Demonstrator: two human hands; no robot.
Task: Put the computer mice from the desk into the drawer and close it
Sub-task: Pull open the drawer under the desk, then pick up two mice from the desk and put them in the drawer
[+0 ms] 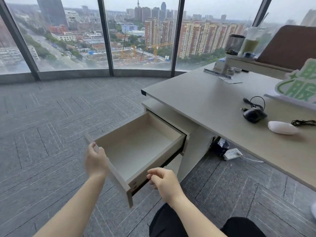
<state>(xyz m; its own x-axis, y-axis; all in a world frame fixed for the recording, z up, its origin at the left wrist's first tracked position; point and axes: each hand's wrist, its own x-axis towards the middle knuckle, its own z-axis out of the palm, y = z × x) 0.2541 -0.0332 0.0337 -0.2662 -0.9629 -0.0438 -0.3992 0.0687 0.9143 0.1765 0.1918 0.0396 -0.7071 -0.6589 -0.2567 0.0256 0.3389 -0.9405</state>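
- Our left hand (95, 159) grips the front panel of the pulled-out drawer (136, 147).
- Our right hand (164, 182) hovers loosely curled beside the drawer, holding nothing.
- The black mouse (254, 115) and white mouse (282, 127) lie on the tabletop (205, 100), right of the drawer.

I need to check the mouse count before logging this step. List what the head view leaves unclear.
- White mouse: cord not traceable; the black cable beside it runs off the right edge.
- Desk: right part cut off, so more mice may lie unseen.
- Left hand: blurred; grip on the drawer front unclear.
- Lower drawers: hidden under the open one.
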